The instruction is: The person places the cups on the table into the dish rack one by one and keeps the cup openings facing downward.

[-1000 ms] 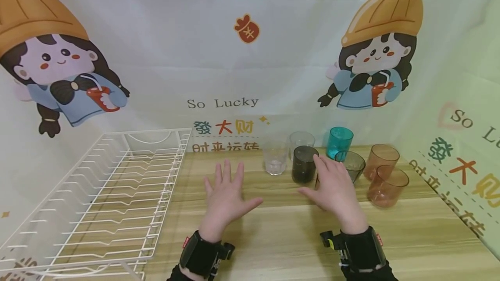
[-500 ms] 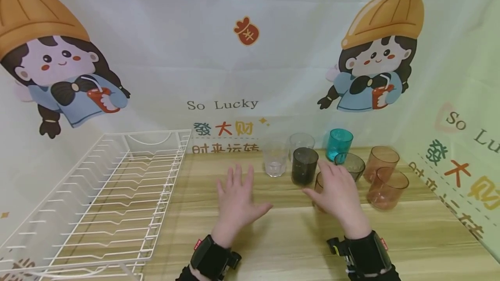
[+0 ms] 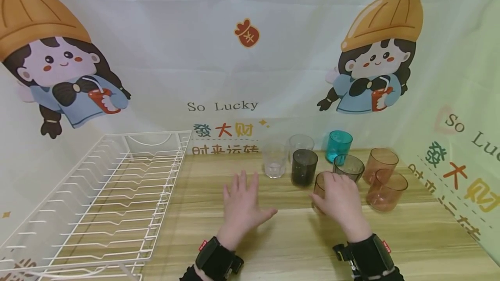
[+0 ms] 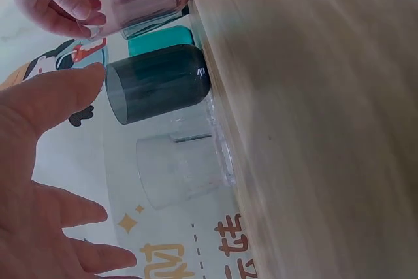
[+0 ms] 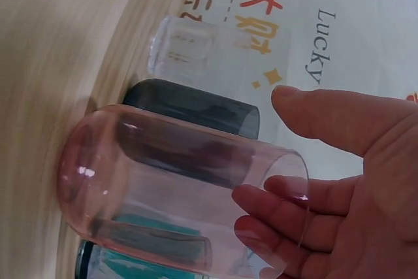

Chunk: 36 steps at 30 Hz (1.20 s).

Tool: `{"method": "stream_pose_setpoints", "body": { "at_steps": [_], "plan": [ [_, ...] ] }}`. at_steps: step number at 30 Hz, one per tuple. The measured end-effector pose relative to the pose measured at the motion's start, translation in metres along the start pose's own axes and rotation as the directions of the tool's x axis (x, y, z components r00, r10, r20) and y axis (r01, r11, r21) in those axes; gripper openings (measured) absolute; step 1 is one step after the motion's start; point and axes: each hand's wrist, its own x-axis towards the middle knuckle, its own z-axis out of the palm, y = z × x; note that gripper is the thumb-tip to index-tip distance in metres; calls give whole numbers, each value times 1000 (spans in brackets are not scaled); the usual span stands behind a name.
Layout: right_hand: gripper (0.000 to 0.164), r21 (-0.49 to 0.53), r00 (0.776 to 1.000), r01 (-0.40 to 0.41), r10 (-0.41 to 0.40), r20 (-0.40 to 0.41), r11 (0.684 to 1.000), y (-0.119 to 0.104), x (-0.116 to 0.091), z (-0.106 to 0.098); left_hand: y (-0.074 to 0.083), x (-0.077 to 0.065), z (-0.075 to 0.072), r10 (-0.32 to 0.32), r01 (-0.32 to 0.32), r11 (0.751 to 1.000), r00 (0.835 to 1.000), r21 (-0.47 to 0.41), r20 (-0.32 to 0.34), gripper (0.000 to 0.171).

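Note:
In the head view my right hand (image 3: 341, 198) is over a pink glass (image 3: 320, 185) and covers part of it. Through that pink tumbler (image 5: 170, 187), in the right wrist view, several fingertips show near its rim; the thumb stands apart from the glass. My left hand (image 3: 243, 207) hovers over the table with fingers spread, holding nothing. Beyond the hands stand a dark grey glass (image 3: 304, 168), a clear glass (image 3: 274, 165) and another clear one (image 3: 301, 141). A teal glass (image 3: 338, 145) and a smoky glass (image 3: 349, 167) stand further right.
Two more pinkish glasses (image 3: 386, 192) stand at the right. A white wire dish rack (image 3: 154, 229) takes up the left of the wooden table (image 3: 285, 250). A printed cloth (image 3: 218, 55) hangs behind as a backdrop.
My right hand has moved slightly right and down, toward the pink glass, away from the dark glass. My left hand has drifted right and toward me, its fingers still spread.

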Motion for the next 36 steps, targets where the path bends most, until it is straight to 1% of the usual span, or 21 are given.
{"method": "stream_pose_setpoints", "body": {
  "at_steps": [5,12,19,21,27,31,36],
  "plan": [
    [44,-9,1000,-1,1,5,1000,0,-2,3,2,-1,3,13,-13,1000,1000,-8,11,107],
    [24,-15,1000,31,-31,-4,999,-1,-2,5,4,-1,7,23,-22,999,999,-34,31,107],
    [20,-37,992,82,-85,-95,996,0,-1,10,6,-1,7,47,-44,998,997,-47,57,105],
    [19,-48,990,89,-94,-109,995,0,-1,10,6,-1,6,54,-51,997,997,-51,63,105],
    [17,-70,986,102,-110,-127,992,1,-3,8,8,-1,1,63,-54,995,991,-85,116,104],
    [17,-58,989,98,-104,-106,993,-1,-4,4,10,-1,-4,70,-56,994,986,-96,151,104],
    [14,-25,993,92,-93,-78,995,-5,-4,-5,13,-1,-13,92,-75,992,980,-104,177,104]
  ]
}}
